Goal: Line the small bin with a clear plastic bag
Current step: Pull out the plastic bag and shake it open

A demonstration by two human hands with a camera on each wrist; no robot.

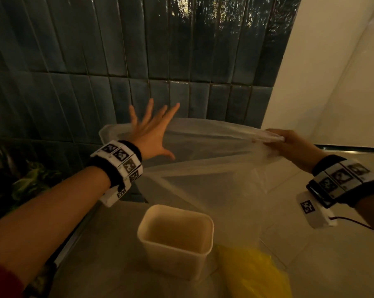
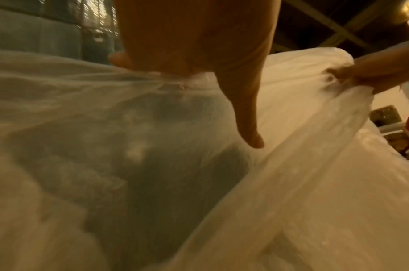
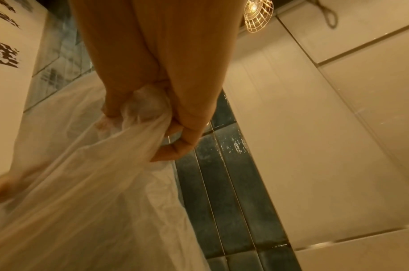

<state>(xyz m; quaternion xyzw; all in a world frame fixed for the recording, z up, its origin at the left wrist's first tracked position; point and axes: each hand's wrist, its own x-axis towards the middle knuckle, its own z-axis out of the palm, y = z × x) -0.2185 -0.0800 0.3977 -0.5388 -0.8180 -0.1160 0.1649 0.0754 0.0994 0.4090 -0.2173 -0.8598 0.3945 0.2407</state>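
A clear plastic bag (image 1: 205,160) hangs spread in the air above a small cream bin (image 1: 177,239) that stands empty on the pale floor. My right hand (image 1: 289,139) grips a bunched edge of the bag (image 3: 138,132) at the right, fingers curled round it. My left hand (image 1: 151,130) is flat with fingers splayed, pressing against the bag's left side near its mouth; the thumb (image 2: 249,128) points down over the film (image 2: 106,146). The bin sits below and between both hands.
A dark blue tiled wall (image 1: 138,61) rises close behind the bag, with a cream wall (image 1: 332,82) to the right. A yellow plastic bag (image 1: 252,274) lies on the floor right of the bin. Green leaves (image 1: 27,181) show at the far left.
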